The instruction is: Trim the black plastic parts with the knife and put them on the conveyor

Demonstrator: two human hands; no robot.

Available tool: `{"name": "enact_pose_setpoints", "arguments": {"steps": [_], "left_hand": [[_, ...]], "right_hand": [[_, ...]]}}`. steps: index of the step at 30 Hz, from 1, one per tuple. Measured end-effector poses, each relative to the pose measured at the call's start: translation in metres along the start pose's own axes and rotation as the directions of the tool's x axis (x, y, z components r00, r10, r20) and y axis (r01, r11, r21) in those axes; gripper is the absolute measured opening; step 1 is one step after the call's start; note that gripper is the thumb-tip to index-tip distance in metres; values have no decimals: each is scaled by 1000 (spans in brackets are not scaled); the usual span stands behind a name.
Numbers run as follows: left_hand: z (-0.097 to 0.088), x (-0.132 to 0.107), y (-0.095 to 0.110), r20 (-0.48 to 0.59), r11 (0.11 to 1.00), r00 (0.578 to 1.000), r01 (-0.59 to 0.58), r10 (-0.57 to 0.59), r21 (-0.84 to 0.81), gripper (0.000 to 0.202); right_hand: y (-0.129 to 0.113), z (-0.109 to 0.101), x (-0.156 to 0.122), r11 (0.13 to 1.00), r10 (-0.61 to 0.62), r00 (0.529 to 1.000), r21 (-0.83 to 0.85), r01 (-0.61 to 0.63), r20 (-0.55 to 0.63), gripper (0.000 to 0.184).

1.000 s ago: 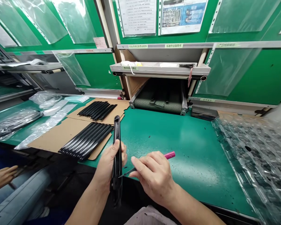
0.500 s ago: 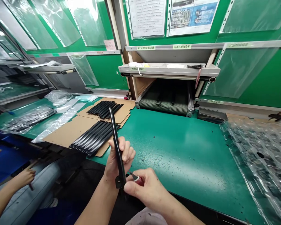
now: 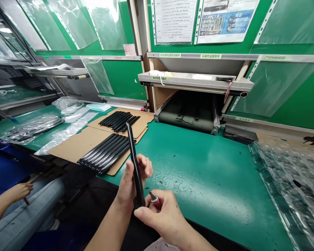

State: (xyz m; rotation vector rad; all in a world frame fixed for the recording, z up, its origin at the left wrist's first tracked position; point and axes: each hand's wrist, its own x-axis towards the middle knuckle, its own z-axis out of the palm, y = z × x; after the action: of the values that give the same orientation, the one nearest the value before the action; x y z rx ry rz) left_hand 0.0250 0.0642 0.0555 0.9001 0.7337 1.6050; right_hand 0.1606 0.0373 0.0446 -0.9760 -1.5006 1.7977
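Observation:
A long, glossy black plastic strip (image 3: 136,167) stands nearly upright, tilted slightly left, in front of me. My left hand (image 3: 127,184) is closed around its lower half, fingers behind it and thumb raised at its left side. Close by, my right hand (image 3: 164,209) grips a small knife with a red handle (image 3: 157,201); its pointed blade (image 3: 152,195) sticks up beside the strip. My right thumb and fingers also touch the strip's bottom end. Similar black strips (image 3: 107,153) lie in a row on cardboard (image 3: 65,148) to the left, with a shorter batch (image 3: 117,120) behind them.
Black scraps dot the green table (image 3: 199,174). Clear plastic trays (image 3: 290,188) lie at the right, a dark box (image 3: 239,134) behind them. A conveyor belt (image 3: 187,116) ends at the back, below a shelf (image 3: 196,82). A co-worker's hand (image 3: 19,193) shows at left.
The strip has turned in my hands, so the tab with a hole at its lower end no longer shows. My left thumb has lifted off its face. The view has shifted slightly left.

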Motion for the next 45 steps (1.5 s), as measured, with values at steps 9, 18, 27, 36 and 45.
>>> {"name": "enact_pose_setpoints", "arguments": {"steps": [9,18,27,36,45], "left_hand": [[-38,-12,10,123,934,979,114,-164,339,44],[-25,-15,34,-191,877,969,226,-158,424,39],[-17,-8,33,-406,895,909,259,-98,364,48],[-24,-1,40,-404,868,911,263,-79,422,45],[-18,-5,45,-326,864,939,249,-105,438,50]], "right_hand": [[4,-15,9,994,-46,996,-103,38,-79,30],[11,-26,12,999,-5,999,-47,2,-53,25],[0,-31,8,957,13,997,-287,-34,-74,27],[7,-39,7,996,70,996,-62,-66,55,35],[13,-41,15,997,36,993,62,-42,108,54]]}}
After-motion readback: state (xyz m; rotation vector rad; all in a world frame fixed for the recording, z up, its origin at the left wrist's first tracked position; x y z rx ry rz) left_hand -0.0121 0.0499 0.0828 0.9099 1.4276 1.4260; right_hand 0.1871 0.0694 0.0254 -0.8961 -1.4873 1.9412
